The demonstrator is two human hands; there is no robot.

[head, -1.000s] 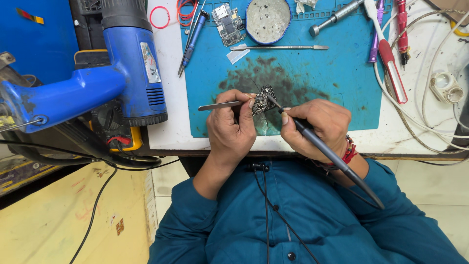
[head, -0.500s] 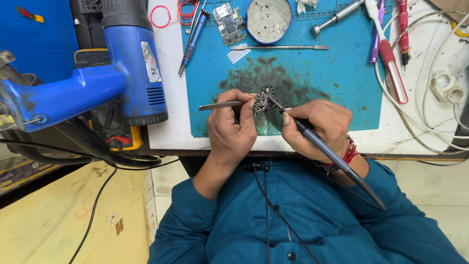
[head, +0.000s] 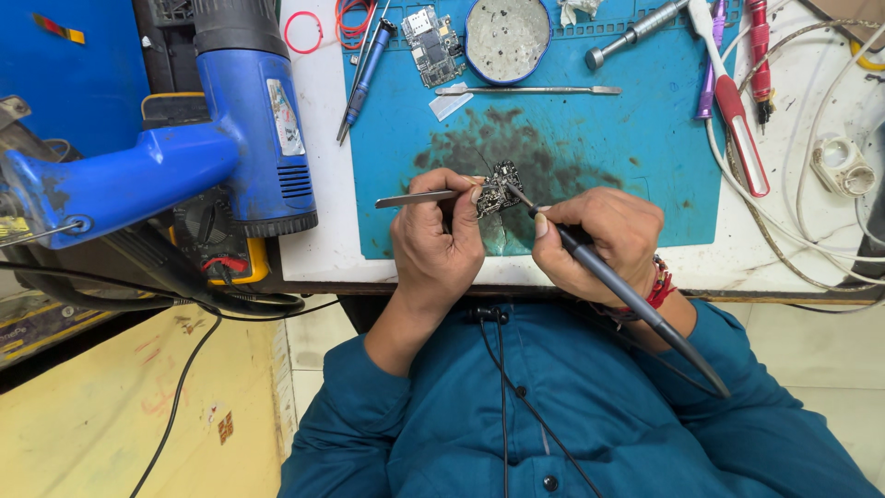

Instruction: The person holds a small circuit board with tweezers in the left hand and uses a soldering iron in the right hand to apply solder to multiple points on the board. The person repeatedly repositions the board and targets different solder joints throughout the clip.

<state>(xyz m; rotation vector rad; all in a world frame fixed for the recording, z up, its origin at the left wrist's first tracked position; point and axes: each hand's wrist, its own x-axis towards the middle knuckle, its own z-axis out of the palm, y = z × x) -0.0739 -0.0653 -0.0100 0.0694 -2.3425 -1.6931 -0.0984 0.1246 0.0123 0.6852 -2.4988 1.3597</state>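
Observation:
My left hand [head: 433, 242] is closed around metal tweezers [head: 415, 198], whose tips meet a small dark circuit board [head: 502, 187] on the blue work mat [head: 636, 166]. In my right hand [head: 599, 242] I grip a slim dark soldering iron [head: 636, 309] like a pen. Its fine tip touches the board from the right. The iron's handle runs back over my wrist toward my teal shirt. The mat under the board is stained dark.
A blue hot-air gun [head: 212, 157] stands at the left on the white bench. At the mat's far edge lie a second circuit board [head: 431, 41], a round metal tin [head: 507, 37], a flat spudger [head: 525, 90], a blue pen tool [head: 367, 74] and screwdrivers [head: 737, 111]. White cables [head: 811, 221] run at the right.

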